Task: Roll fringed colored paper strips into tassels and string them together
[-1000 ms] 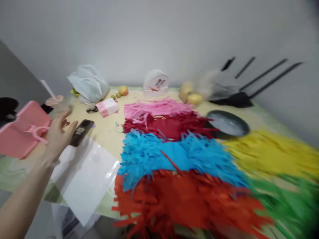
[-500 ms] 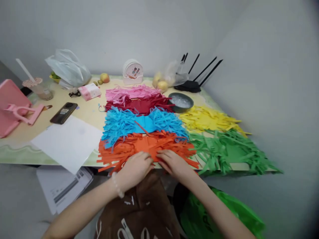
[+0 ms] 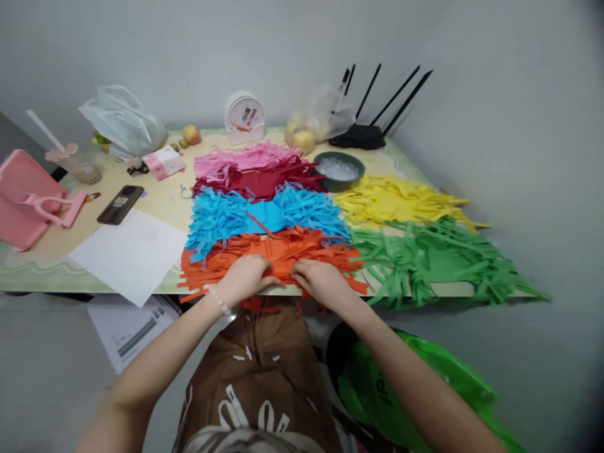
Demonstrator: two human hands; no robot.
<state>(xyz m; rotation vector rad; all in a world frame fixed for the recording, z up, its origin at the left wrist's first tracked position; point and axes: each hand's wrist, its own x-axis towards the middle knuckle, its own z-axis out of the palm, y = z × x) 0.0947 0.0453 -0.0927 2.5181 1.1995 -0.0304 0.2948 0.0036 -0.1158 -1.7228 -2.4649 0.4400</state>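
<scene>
Fringed paper sheets lie in rows on the table: pink, dark red, blue, orange, yellow and green. My left hand and my right hand both rest on the near edge of the orange fringed paper, fingers curled and pinching it at the table's front edge. The two hands sit close together, thumbs nearly meeting.
A white sheet and a black phone lie left of the papers. A pink case, a drink cup, a plastic bag, fruit, a dark bowl and a router stand around. A green bag hangs below.
The view swung back from the left side of the table. My left hand left the phone area; both hands came to the orange paper's near edge and closed on it.
</scene>
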